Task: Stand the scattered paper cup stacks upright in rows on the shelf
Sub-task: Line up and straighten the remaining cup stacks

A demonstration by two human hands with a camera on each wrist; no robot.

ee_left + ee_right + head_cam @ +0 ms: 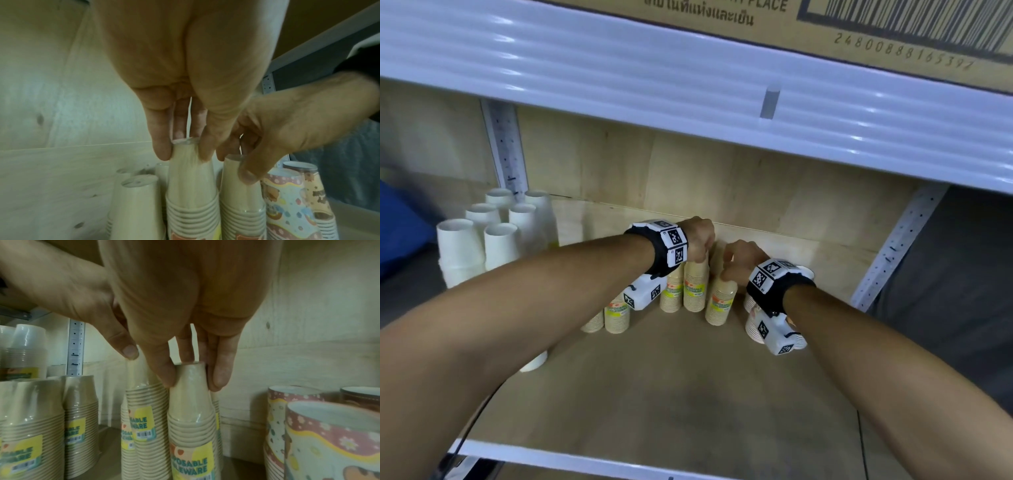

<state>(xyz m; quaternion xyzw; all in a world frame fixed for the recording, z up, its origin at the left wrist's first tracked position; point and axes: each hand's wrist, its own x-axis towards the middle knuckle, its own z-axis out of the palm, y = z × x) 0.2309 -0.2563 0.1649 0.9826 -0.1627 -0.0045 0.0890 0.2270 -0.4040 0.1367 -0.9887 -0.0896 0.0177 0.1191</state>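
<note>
On the pale wooden shelf board (671, 394), the left hand (697, 236) pinched the top of an upright, plastic-wrapped stack of beige paper cups (695, 284) with curled fingers (162, 146); just beside it, at its three o'clock, the right hand (743, 262) gripped the top of a second beige labelled stack (720, 301), thumb (164, 369) on one side and fingers on the other; more beige stacks (616, 313) stood at nine o'clock of the pair; tall white paper cup stacks (482, 240) stood in rows at ten o'clock; pink patterned cup stacks (320, 434) stood at three o'clock.
</note>
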